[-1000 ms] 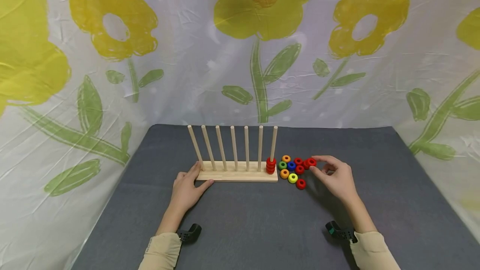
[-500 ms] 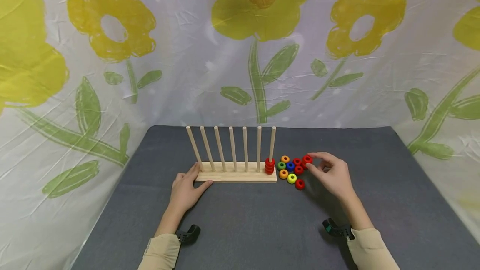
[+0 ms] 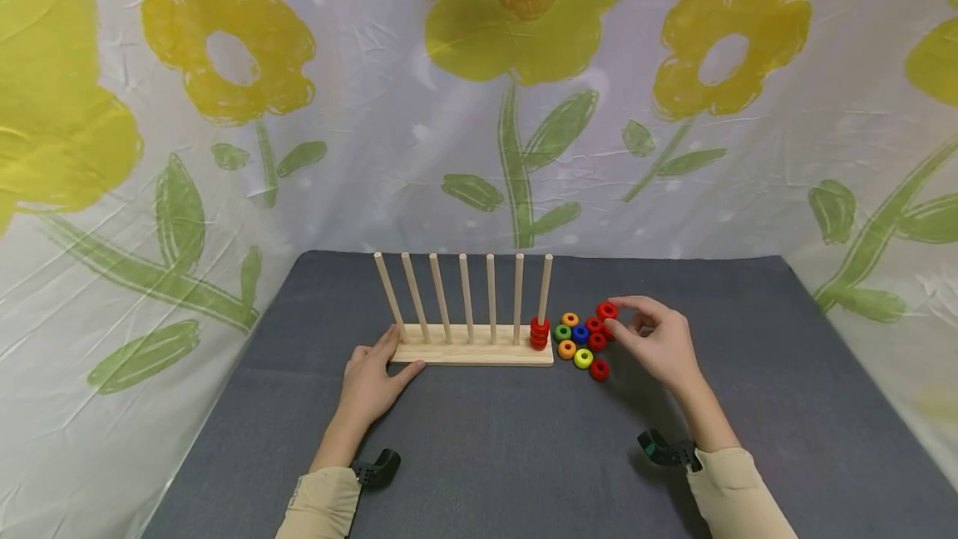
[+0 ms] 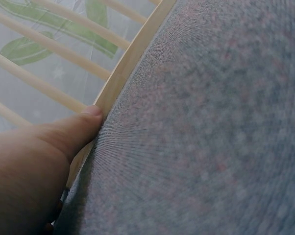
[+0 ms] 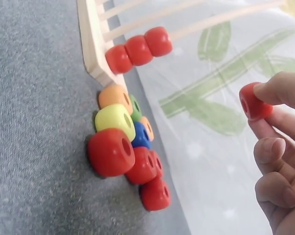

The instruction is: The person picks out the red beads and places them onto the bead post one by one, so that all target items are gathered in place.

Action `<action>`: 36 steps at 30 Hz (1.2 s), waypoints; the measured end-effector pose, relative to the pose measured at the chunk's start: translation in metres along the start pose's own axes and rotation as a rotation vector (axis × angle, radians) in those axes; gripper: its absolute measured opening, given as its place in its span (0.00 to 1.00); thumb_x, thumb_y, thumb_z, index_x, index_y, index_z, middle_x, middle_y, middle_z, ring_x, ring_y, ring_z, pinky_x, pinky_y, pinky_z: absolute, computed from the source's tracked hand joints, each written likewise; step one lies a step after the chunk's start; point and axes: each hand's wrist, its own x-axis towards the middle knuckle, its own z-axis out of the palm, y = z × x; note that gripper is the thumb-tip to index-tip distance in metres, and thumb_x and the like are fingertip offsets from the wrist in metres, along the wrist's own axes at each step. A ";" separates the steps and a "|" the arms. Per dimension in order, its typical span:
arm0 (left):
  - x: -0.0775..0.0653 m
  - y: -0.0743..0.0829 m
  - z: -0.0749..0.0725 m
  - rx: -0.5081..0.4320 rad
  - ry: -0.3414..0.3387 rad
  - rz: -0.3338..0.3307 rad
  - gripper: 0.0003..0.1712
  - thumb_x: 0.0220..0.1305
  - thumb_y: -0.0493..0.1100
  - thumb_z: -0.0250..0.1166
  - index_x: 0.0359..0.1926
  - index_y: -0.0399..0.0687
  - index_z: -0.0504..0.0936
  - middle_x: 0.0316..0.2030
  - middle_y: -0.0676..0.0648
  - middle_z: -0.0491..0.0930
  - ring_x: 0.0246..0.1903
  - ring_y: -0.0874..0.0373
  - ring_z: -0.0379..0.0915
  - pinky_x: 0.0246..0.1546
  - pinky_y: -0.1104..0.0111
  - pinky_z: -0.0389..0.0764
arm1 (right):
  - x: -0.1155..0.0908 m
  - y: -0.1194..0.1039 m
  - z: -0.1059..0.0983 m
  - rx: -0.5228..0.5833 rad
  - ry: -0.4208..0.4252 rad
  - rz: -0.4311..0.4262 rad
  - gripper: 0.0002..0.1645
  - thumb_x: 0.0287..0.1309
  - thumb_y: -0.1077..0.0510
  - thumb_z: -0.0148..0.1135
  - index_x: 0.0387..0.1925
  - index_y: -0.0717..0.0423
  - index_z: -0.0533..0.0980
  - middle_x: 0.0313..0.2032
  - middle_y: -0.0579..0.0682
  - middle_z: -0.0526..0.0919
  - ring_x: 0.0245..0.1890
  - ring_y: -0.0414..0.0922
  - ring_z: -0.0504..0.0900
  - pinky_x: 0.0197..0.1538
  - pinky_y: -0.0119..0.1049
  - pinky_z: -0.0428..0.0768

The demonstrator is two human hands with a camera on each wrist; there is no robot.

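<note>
A wooden peg rack (image 3: 471,353) stands on the table, its upright pegs in a row. Three red beads (image 5: 138,50) are stacked on its rightmost peg. My left hand (image 3: 372,383) holds the rack's left end, the thumb (image 4: 84,128) against the front edge of the base and the fingers at the end, partly hidden. Between thumb and fingertips, my right hand (image 3: 660,341) pinches a red bead (image 5: 255,101), raised above the table to the right of the rack. Below it lies a cluster of loose beads, among them a yellow bead (image 5: 114,122) and a blue bead (image 3: 580,333).
More loose beads lie close together by the rack's right end: a green bead (image 3: 563,333), orange beads (image 3: 566,349) and several red ones (image 3: 599,369). The dark grey tablecloth (image 3: 509,447) runs back to a flower-printed curtain (image 3: 359,156).
My right hand has lifted the red bead up from the cluster and moved slightly left with it. The left hand stays on the rack.
</note>
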 end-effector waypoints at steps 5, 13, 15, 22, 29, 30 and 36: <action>0.000 0.000 0.000 -0.005 0.002 -0.001 0.53 0.70 0.62 0.71 0.83 0.45 0.58 0.80 0.40 0.61 0.61 0.37 0.66 0.59 0.43 0.65 | 0.002 -0.004 0.003 0.000 0.000 -0.012 0.16 0.63 0.63 0.76 0.52 0.55 0.88 0.31 0.50 0.85 0.19 0.38 0.72 0.20 0.33 0.67; 0.000 -0.001 0.000 -0.007 0.001 -0.001 0.53 0.69 0.62 0.71 0.83 0.45 0.58 0.80 0.39 0.61 0.61 0.37 0.66 0.60 0.43 0.65 | 0.008 -0.008 0.007 -0.009 0.010 -0.027 0.16 0.61 0.63 0.77 0.51 0.55 0.89 0.34 0.52 0.87 0.19 0.38 0.72 0.21 0.32 0.69; 0.000 -0.001 0.000 -0.008 0.002 0.000 0.53 0.69 0.62 0.71 0.83 0.45 0.58 0.80 0.39 0.61 0.61 0.37 0.66 0.61 0.43 0.65 | 0.009 -0.010 0.008 -0.008 0.011 -0.033 0.16 0.62 0.63 0.77 0.51 0.55 0.89 0.34 0.51 0.87 0.19 0.37 0.72 0.21 0.31 0.69; 0.001 -0.001 0.000 -0.004 0.005 0.005 0.53 0.69 0.62 0.71 0.83 0.46 0.58 0.80 0.40 0.61 0.61 0.37 0.66 0.60 0.43 0.65 | 0.014 -0.016 0.011 -0.006 0.007 -0.046 0.16 0.61 0.62 0.78 0.51 0.54 0.89 0.33 0.49 0.86 0.19 0.38 0.72 0.20 0.31 0.69; 0.001 -0.002 0.001 -0.002 0.003 0.007 0.52 0.70 0.62 0.71 0.83 0.45 0.58 0.80 0.40 0.61 0.61 0.37 0.66 0.60 0.43 0.65 | 0.017 -0.022 0.014 0.016 -0.003 -0.060 0.17 0.61 0.63 0.78 0.51 0.54 0.89 0.34 0.51 0.88 0.18 0.39 0.72 0.19 0.32 0.68; 0.001 -0.002 0.001 -0.001 0.003 0.007 0.52 0.70 0.62 0.71 0.83 0.45 0.58 0.80 0.40 0.61 0.61 0.37 0.66 0.60 0.43 0.65 | 0.018 -0.023 0.014 0.017 -0.003 -0.063 0.17 0.60 0.63 0.78 0.51 0.55 0.89 0.35 0.51 0.88 0.18 0.39 0.72 0.19 0.32 0.68; 0.001 -0.003 0.001 -0.005 0.007 0.006 0.52 0.69 0.62 0.71 0.83 0.45 0.59 0.80 0.40 0.61 0.62 0.36 0.66 0.61 0.43 0.65 | 0.020 -0.027 0.016 0.017 0.003 -0.068 0.16 0.60 0.63 0.78 0.51 0.54 0.89 0.38 0.51 0.89 0.19 0.39 0.73 0.20 0.32 0.69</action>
